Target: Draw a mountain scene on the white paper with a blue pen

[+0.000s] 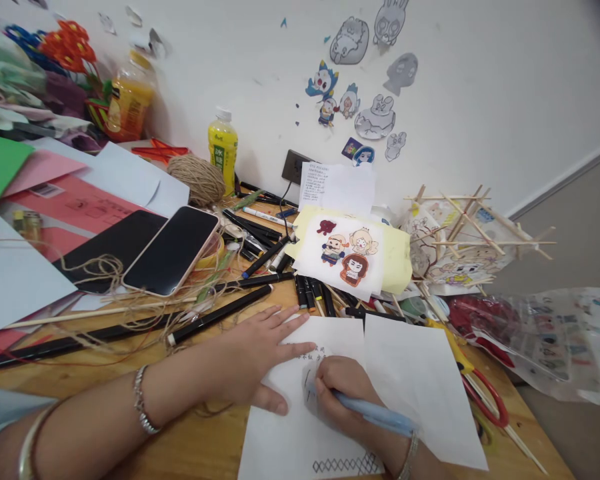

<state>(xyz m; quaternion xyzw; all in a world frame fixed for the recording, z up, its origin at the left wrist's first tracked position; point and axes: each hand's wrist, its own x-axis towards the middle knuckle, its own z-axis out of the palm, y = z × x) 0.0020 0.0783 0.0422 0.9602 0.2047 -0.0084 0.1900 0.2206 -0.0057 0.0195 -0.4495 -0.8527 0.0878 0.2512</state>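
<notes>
My left hand (260,353) lies flat with fingers stretched on the top left of a white sheet of paper (300,433), which has a few lines of writing and a drawn pattern at its lower edge. My right hand (343,393) is closed round a light blue pen (375,413), whose tip touches the sheet below the writing. A second white sheet (415,380) lies beside it on the right. Both wrists wear silver bracelets.
Many black markers (220,313) and twine are scattered above the paper. Two phones (173,250) lie at the left beside coloured paper. A sticker sheet (343,257), a ball of twine (197,179), a yellow bottle (223,150), a stick frame (475,233) and red-handled scissors (480,393) surround the wooden table (205,447).
</notes>
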